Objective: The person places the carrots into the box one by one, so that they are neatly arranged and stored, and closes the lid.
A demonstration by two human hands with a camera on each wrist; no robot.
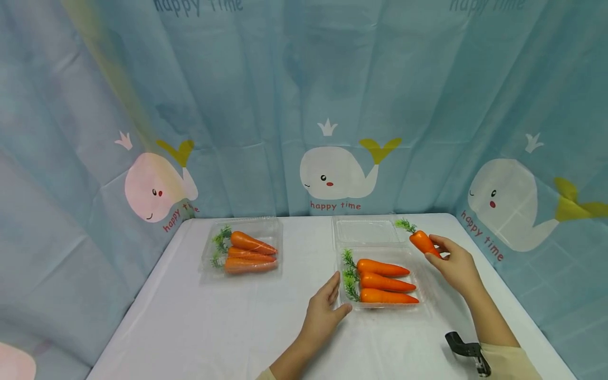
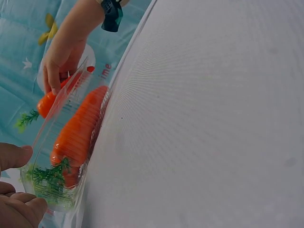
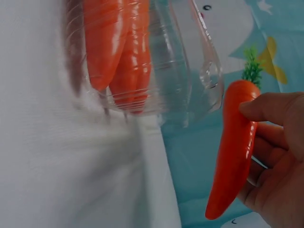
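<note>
My right hand (image 1: pixel 456 266) pinches an orange carrot (image 1: pixel 423 243) with a green leafy top, held above the right side of a clear plastic clamshell box (image 1: pixel 342 303). In the right wrist view, thumb and fingers grip this carrot (image 3: pixel 232 152) near its leafy end, apart from the box. Three carrots (image 1: pixel 387 282) lie side by side in the box, leaves to the left. At the box's left front corner, my left hand (image 1: pixel 320 314) rests with thumb and fingers spread. The left wrist view shows its thumb (image 2: pixel 16 156) against the box edge.
The box's clear lid (image 1: pixel 366 232) lies folded back behind it. Further left on the white table (image 1: pixel 180 327) stands another clear box (image 1: pixel 271 227) with several carrots (image 1: pixel 252 256) inside. A blue whale-print curtain (image 1: pixel 256 174) hangs around the table's back and sides.
</note>
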